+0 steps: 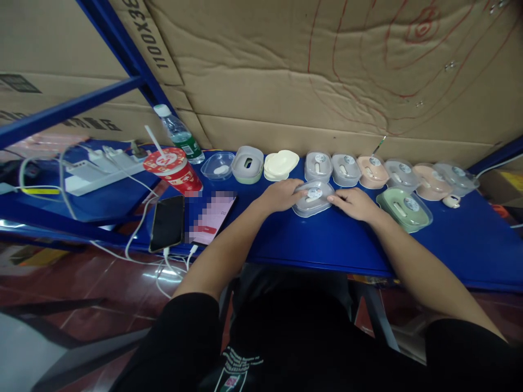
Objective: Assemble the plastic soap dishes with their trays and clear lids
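Observation:
A grey plastic box with a clear lid and a round white label (pixel 314 202) rests on the blue table in front of me. My left hand (pixel 285 195) grips its left side, the thumb reaching onto the lid. On the opposite side, my right hand (pixel 354 202) holds the rim with the thumb on top. Just behind stands another grey lidded box (pixel 318 166). To the right of my right hand sits a green lidded box (pixel 404 209). Cream-coloured lids or trays (pixel 281 165) lie stacked beyond my left hand.
Along the back stand more lidded boxes, among them a peach one (pixel 372 172). Left are an open grey box (pixel 247 164), a clear tub (pixel 223 166), a red cup with straw (pixel 174 170), a water bottle (pixel 182 136), and two phones (pixel 167 223) on cables. A cardboard wall (pixel 261 71) closes the back.

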Available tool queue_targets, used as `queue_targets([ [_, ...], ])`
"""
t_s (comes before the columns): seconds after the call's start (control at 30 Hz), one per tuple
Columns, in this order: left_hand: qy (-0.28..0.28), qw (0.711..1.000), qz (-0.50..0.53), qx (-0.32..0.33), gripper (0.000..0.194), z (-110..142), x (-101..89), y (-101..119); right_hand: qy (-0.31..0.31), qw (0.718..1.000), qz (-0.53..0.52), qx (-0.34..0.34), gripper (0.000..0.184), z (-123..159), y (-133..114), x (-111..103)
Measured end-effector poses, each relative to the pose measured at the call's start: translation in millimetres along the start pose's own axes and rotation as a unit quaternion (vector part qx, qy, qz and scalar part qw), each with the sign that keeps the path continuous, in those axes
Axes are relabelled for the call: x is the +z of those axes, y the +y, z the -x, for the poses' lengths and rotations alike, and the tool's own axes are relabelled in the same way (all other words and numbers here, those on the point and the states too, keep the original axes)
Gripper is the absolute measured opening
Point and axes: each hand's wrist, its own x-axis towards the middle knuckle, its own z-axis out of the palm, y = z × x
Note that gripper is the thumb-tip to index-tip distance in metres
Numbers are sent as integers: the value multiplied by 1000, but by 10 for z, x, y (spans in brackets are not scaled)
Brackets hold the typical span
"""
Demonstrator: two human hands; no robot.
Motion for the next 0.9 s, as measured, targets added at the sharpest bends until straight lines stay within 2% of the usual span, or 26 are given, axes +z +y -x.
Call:
queue_targets([
  [0.2, 25, 1000, 5, -18, 58, -18, 60, 67, 51, 994, 28, 91, 67, -38, 0, 52],
  [0.3, 24, 1000, -4, -7, 60, -16, 79, 73, 60, 990, 17, 123, 66, -54, -8, 61],
  [0.4, 17, 1000, -9, 8, 60, -12, 97, 76, 55, 992, -14, 110, 64, -62, 0, 63],
  [0.57, 10, 1000, -15, 8, 61, -19, 124, 83, 80, 993, -15, 90, 64, -71, 28, 77],
  [0.77, -6, 1000, -17, 26, 58, -9, 77, 83, 53, 992, -70, 89, 52, -65, 20, 59],
  [0.9, -6, 999, -13, 28, 56, 14, 46, 112, 33, 993, -102, 46, 61, -43, 51, 40],
])
